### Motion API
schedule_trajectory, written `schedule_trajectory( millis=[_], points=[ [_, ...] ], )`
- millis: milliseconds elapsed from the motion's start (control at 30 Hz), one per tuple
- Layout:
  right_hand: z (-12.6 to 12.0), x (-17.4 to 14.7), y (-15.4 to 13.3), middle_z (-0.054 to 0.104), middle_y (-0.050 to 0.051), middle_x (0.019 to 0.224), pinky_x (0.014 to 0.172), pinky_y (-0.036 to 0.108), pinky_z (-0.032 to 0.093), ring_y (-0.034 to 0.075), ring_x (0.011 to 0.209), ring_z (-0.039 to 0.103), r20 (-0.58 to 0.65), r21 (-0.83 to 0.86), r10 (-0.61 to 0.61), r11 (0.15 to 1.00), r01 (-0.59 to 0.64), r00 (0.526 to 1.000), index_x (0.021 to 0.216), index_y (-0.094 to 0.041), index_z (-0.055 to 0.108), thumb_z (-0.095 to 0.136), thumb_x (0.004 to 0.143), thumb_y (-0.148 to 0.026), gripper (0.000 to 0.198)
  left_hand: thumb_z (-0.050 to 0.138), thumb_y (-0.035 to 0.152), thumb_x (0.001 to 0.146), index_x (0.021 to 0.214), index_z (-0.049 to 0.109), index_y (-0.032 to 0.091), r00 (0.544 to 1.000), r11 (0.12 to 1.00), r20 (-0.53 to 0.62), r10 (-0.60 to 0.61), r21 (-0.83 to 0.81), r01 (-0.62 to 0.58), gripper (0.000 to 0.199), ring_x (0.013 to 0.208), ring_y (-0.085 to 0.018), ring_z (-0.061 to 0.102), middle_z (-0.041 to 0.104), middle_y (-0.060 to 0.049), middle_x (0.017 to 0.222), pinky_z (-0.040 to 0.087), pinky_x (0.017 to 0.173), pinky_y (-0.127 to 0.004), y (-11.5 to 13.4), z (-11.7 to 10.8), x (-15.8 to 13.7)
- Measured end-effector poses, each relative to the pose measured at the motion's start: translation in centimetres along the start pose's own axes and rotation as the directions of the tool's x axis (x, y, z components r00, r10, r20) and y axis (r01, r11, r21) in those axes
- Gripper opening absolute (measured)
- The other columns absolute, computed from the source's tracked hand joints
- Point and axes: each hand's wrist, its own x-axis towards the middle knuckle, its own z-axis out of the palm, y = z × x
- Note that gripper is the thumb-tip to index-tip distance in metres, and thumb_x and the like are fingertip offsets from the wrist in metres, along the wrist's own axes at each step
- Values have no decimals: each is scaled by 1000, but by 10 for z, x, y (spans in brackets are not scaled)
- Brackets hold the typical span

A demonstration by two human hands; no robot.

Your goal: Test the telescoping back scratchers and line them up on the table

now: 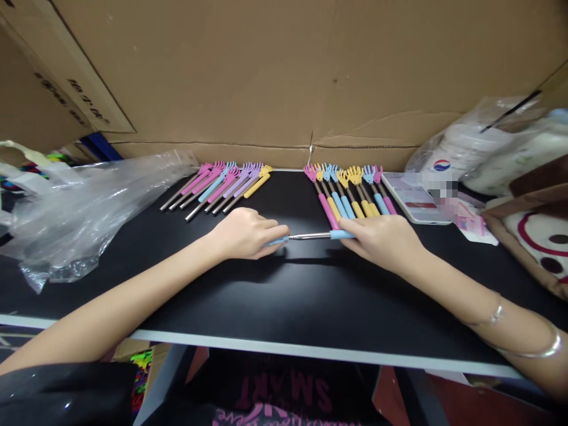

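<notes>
A back scratcher with a metal rod and light blue ends stretches level between my two hands, above the black table. My left hand is closed around its blue head, which the fingers mostly hide. Around the blue grip at the other end, my right hand is closed. Beyond the right hand lies a row of back scratchers with pink, yellow and blue grips below their rods. Past the left hand rests another group in pink, blue, purple and yellow, with bare rod ends pointing toward me.
Clear plastic bags spread over the table's left side. At right are a phone, a pink and white card, a bagged white cup and a brown bag. Cardboard walls the back; the table's pale edge runs in front.
</notes>
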Motion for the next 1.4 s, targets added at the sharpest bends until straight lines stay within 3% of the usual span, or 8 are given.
schedule_trajectory(
  millis=[100,400,667,933,1033,1133,1400],
  points=[
    [-2,1,-3,62,3,55,48,24,13,13,46,50,-13,5,-25,1000,25,1000,77,-20,59,36,91,-36,31,41,37,92,84,63,21,1000,1000,0,0,-8,0,28,44,-9,54,63,5,60,32,46,-25,6,0,5],
    [-15,3,5,60,1,55,48,25,13,11,44,45,-47,4,14,1000,-14,999,77,-20,59,33,93,-40,37,42,39,93,86,65,24,999,995,-45,-4,104,9,29,48,-8,56,63,4,58,28,46,-23,-10,-17,4],
    [1,1,54,52,2,50,47,24,12,13,45,42,47,-64,116,992,-113,992,68,-21,56,32,87,-47,40,43,41,93,89,66,25,998,979,-16,-64,193,66,28,52,-8,58,67,3,68,28,45,-23,-38,-12,-9],
    [3,-7,91,59,7,61,51,24,17,15,54,43,238,-139,309,949,-283,921,82,-19,65,35,83,-47,41,36,47,94,88,68,24,976,957,78,-201,229,179,39,51,-11,56,66,-1,68,26,46,-24,-62,-6,-30],
    [10,-18,119,61,8,65,53,26,17,15,56,42,202,-242,453,882,-404,869,94,-19,66,40,81,-47,41,35,49,94,90,68,23,962,938,63,-264,250,241,42,53,-12,56,68,-3,76,24,46,-24,-77,-3,-44],
    [16,-26,135,63,10,70,54,26,17,16,59,42,192,-303,505,846,-439,841,100,-17,66,41,83,-47,42,35,50,93,90,67,23,950,921,81,-302,281,269,43,55,-12,57,67,-3,75,23,46,-25,-86,-1,-52],
    [12,-20,115,65,11,75,54,27,18,16,63,46,250,-292,485,863,-413,838,99,-17,65,43,84,-45,39,34,48,93,89,66,22,949,910,69,-307,314,271,41,58,-14,60,68,-3,74,25,46,-25,-91,-3,-58]
  ],
)
